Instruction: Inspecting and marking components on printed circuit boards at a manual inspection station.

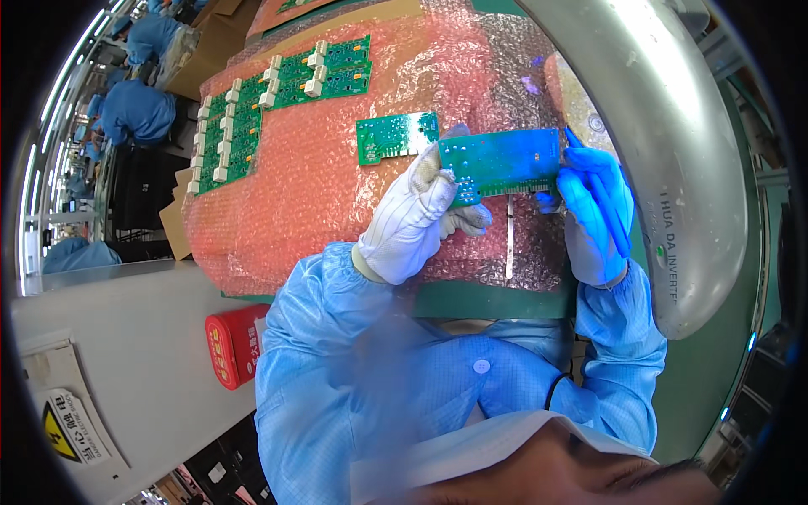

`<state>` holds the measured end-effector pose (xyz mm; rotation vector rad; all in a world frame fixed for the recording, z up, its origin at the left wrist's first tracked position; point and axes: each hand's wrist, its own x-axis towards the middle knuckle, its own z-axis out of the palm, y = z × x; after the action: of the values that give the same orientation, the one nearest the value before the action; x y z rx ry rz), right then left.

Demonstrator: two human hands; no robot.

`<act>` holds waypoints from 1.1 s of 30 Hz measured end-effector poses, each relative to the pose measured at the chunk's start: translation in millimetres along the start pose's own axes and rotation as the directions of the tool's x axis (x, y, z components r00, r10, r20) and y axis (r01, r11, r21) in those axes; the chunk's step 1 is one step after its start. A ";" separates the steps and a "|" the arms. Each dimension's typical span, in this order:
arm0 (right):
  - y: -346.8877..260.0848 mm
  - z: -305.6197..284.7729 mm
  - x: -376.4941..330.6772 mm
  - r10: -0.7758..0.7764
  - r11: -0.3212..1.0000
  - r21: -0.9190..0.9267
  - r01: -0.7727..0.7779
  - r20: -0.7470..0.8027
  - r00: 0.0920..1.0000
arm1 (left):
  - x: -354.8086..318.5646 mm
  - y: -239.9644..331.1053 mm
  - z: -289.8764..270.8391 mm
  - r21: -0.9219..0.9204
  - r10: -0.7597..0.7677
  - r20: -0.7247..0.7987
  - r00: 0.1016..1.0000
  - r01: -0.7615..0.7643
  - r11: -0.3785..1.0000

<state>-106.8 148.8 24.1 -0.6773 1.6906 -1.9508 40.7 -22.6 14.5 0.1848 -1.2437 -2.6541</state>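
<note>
A green circuit board (501, 160) is raised above the pink bubble wrap (295, 189), its solder-dotted face showing. My left hand (408, 223), in a white glove, grips the board's left end. Blue light falls across the gloved right hand (593, 215) at the opposite end. A slim blue pen-shaped tool (613, 210) lies in that hand, its upper tip close to the board's right edge; some fingers are hidden, and whether they also touch the board I cannot tell. Just behind my left hand, a second green circuit board (396, 139) rests on the wrap.
Several green boards with white blocks (231, 135) lie on the wrap at the left and back. A large silver lamp-like housing (682, 135) curves over the right side. A red box (234, 345) stands at lower left. A thin white strip (509, 244) is near the front.
</note>
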 end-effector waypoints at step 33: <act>11.0 -17.9 -1.4 -0.149 0.938 -0.311 0.150 0.028 0.988 | 2.6 -2.0 1.5 -0.062 -0.026 -0.065 0.998 0.022 0.998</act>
<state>-116.8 161.8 11.0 -0.9485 2.0223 -1.7909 37.6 -20.8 13.8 0.2766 -1.1458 -2.6793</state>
